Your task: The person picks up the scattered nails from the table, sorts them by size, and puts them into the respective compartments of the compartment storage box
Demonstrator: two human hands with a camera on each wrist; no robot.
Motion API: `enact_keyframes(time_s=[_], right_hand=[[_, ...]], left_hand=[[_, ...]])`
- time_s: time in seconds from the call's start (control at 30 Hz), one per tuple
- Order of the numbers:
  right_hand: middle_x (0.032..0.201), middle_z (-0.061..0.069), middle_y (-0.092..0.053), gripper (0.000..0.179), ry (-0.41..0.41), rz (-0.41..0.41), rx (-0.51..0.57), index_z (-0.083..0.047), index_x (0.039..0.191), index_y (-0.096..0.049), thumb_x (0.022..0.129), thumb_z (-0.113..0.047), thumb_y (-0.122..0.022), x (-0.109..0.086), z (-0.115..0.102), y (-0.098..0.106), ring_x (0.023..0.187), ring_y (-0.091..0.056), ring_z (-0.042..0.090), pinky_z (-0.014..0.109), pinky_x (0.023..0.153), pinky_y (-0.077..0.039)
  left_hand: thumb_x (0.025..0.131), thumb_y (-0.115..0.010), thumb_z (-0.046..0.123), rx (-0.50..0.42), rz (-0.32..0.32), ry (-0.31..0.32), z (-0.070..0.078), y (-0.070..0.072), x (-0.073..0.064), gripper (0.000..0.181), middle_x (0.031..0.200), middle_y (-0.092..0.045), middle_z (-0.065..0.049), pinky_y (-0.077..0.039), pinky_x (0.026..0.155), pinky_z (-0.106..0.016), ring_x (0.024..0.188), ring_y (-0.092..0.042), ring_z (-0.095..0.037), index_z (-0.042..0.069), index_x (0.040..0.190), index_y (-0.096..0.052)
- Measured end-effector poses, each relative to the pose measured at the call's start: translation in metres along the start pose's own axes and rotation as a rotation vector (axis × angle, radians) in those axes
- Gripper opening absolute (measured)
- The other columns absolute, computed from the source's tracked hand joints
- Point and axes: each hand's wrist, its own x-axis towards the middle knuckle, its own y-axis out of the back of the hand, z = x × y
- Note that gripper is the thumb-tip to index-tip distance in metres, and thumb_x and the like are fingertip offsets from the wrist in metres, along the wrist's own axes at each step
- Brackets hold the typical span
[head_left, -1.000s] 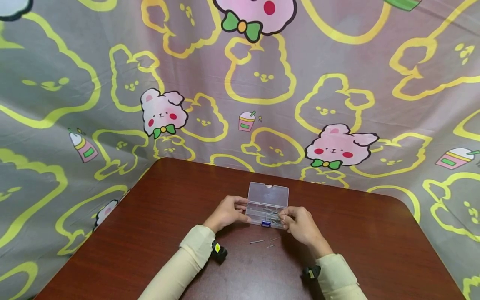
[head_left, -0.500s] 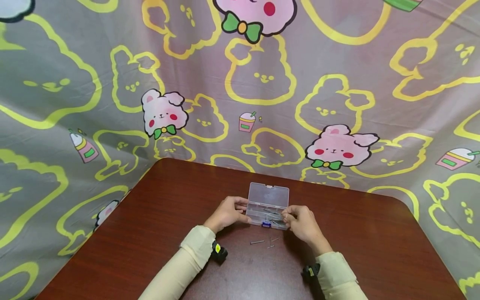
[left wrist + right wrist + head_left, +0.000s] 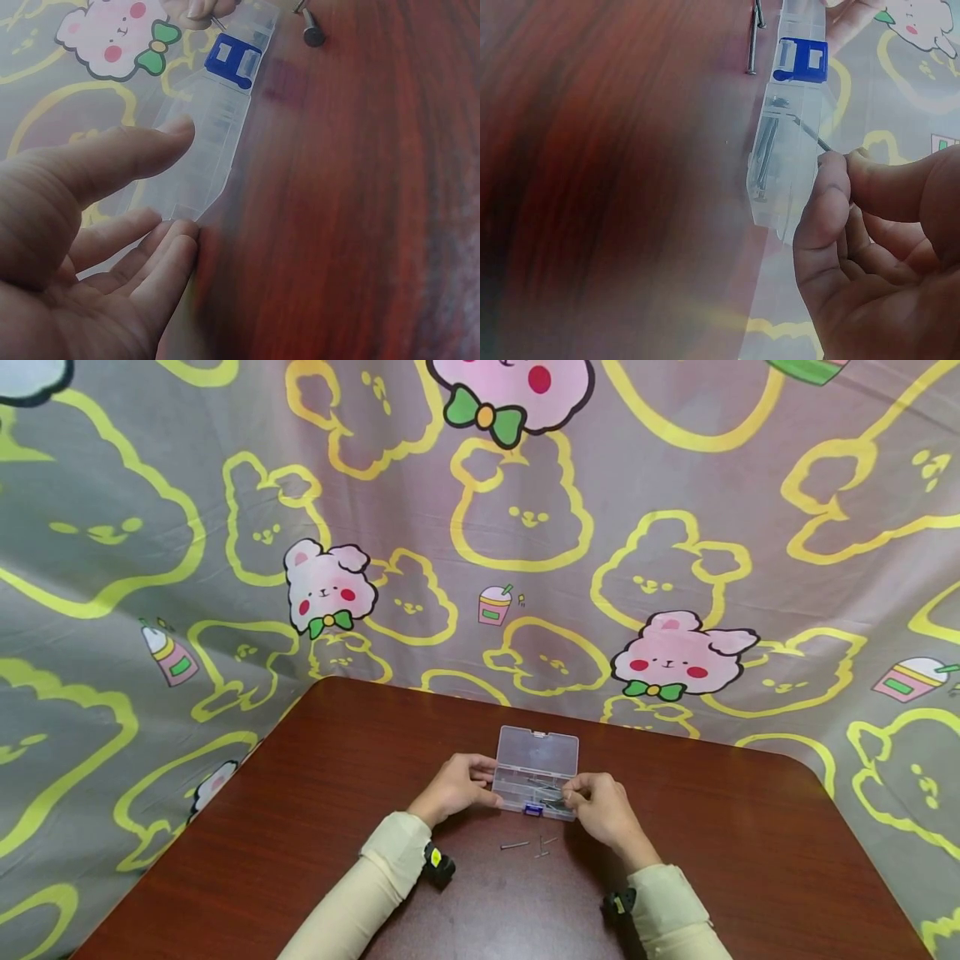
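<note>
Presently pinching thin nail in right hand at right end of lid-raised clear box, with blue latch, on reddish-brown wooden surface. Touching box's left end with relaxed left hand. Bearing loose nails on surface just in front of box; gleaming softly toward near side. Enclosing surface at back and both sides with grey cloth, hanging in folds, showing yellow outlines, pink rabbit heads and drink cups.
</note>
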Motion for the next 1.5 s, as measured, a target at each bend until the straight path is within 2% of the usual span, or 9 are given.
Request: enact_keyframes(time_s=[0.3, 0.63, 0.77, 0.9, 1.1, 1.3, 1.5], right_hand=[[0.074, -0.001, -0.061, 0.008, 0.014, -0.019, -0.011, -0.006, 0.087, -0.075, 0.092, -0.001, -0.070, 0.000, -0.001, -0.001, 0.067, -0.052, 0.017, 0.032, 0.058, -0.044], [0.067, 0.000, -0.058, 0.008, -0.001, -0.012, 0.014, -0.007, 0.090, -0.076, 0.093, -0.003, -0.070, 0.000, -0.002, 0.003, 0.062, -0.053, 0.017, 0.032, 0.055, -0.045], [0.070, -0.001, -0.060, 0.008, 0.009, -0.008, 0.012, -0.007, 0.089, -0.076, 0.092, -0.003, -0.071, -0.001, -0.004, 0.003, 0.064, -0.053, 0.017, 0.032, 0.057, -0.045], [0.072, -0.002, -0.061, 0.007, 0.019, -0.019, 0.030, -0.007, 0.087, -0.076, 0.091, -0.003, -0.072, -0.005, -0.007, 0.000, 0.066, -0.053, 0.017, 0.031, 0.057, -0.044], [0.064, -0.001, -0.058, 0.010, -0.001, -0.046, 0.066, -0.009, 0.081, -0.076, 0.089, -0.004, -0.074, -0.010, -0.010, -0.005, 0.060, -0.054, 0.015, 0.029, 0.052, -0.044], [0.063, -0.002, -0.060, 0.012, -0.013, -0.061, 0.068, -0.011, 0.078, -0.076, 0.088, -0.004, -0.076, -0.013, -0.013, -0.010, 0.058, -0.056, 0.014, 0.028, 0.050, -0.046], [0.064, -0.003, -0.061, 0.014, 0.010, -0.074, 0.062, -0.011, 0.077, -0.075, 0.088, -0.002, -0.075, -0.016, -0.016, -0.013, 0.059, -0.057, 0.013, 0.029, 0.051, -0.046]], left_hand=[[0.068, -0.093, 0.003, -0.001, -0.002, 0.000, 0.001, 0.000, 0.000, 0.065, 0.115, -0.068, -0.013, -0.055, 0.088, -0.035, 0.105, -0.065, -0.025, -0.002, 0.127, -0.065], [0.068, -0.093, 0.004, 0.009, 0.000, 0.004, 0.000, 0.000, 0.000, 0.064, 0.115, -0.069, -0.012, -0.055, 0.088, -0.035, 0.105, -0.065, -0.025, -0.001, 0.126, -0.066], [0.068, -0.093, 0.004, 0.010, 0.001, 0.005, 0.000, 0.000, 0.000, 0.064, 0.115, -0.068, -0.012, -0.055, 0.088, -0.035, 0.106, -0.065, -0.025, -0.001, 0.126, -0.066], [0.068, -0.093, 0.004, 0.013, -0.002, 0.004, 0.000, 0.000, 0.000, 0.064, 0.115, -0.068, -0.013, -0.056, 0.087, -0.035, 0.106, -0.065, -0.025, -0.002, 0.126, -0.066], [0.069, -0.093, 0.005, 0.016, 0.002, 0.005, 0.001, 0.000, -0.001, 0.064, 0.115, -0.069, -0.013, -0.056, 0.086, -0.035, 0.105, -0.065, -0.025, -0.002, 0.126, -0.066], [0.069, -0.093, 0.005, 0.011, -0.005, 0.000, 0.001, 0.000, -0.002, 0.064, 0.116, -0.069, -0.014, -0.056, 0.087, -0.036, 0.106, -0.065, -0.026, -0.003, 0.127, -0.065], [0.070, -0.093, 0.006, 0.000, -0.003, 0.005, 0.001, 0.000, -0.002, 0.065, 0.116, -0.069, -0.013, -0.056, 0.087, -0.036, 0.107, -0.064, -0.026, -0.002, 0.127, -0.065]])
